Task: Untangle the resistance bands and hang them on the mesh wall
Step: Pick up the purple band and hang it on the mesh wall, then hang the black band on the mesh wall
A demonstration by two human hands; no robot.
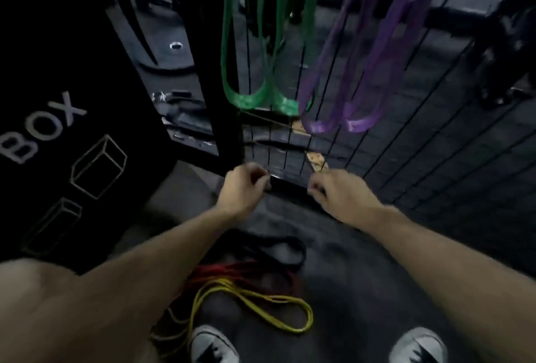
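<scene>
Resistance bands (249,301), yellow, red and black, lie tangled on the floor by my shoes (213,344); my left hand (243,185) and right hand (338,191) look curled, grip unclear, so I risk tripping.

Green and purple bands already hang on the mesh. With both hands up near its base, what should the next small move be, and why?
Probably reach down for the yellow band. It lies on the floor with the red and black bands, while both the left hand and right hand seem to hold nothing, though blur makes that uncertain.
</scene>
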